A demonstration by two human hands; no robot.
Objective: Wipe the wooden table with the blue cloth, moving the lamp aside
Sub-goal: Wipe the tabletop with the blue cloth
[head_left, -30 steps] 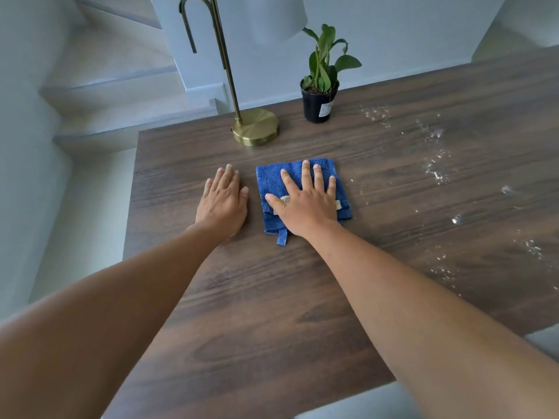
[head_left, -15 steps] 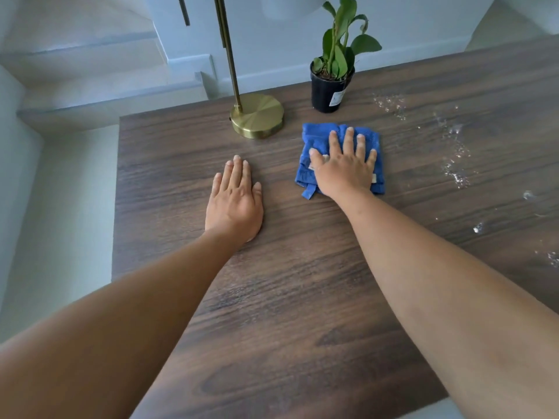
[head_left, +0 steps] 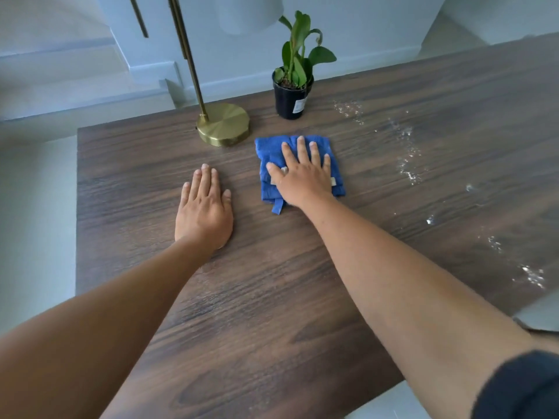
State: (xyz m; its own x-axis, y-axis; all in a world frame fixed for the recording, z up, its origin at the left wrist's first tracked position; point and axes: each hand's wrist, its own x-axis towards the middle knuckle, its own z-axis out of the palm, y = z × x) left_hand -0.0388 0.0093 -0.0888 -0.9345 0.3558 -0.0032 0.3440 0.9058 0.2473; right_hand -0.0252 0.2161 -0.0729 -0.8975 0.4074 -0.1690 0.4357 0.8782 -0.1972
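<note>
A folded blue cloth (head_left: 332, 152) lies on the dark wooden table (head_left: 272, 297), just right of the lamp's round brass base (head_left: 225, 124). My right hand (head_left: 302, 176) presses flat on the cloth with straight, spread fingers. My left hand (head_left: 204, 210) rests flat on the bare wood to the left of the cloth, holding nothing. The lamp's brass stem (head_left: 189, 60) rises out of the top of the view; its white shade (head_left: 251, 13) shows only in part.
A small green plant in a black pot (head_left: 292, 96) stands behind the cloth near the table's far edge. White specks and droplets (head_left: 408, 155) trail across the table's right side. Pale stairs (head_left: 75, 80) and floor lie beyond the left edge.
My right hand has slid the cloth away from me and to the right, up beside the lamp base. My left hand has stayed flat on the wood.
</note>
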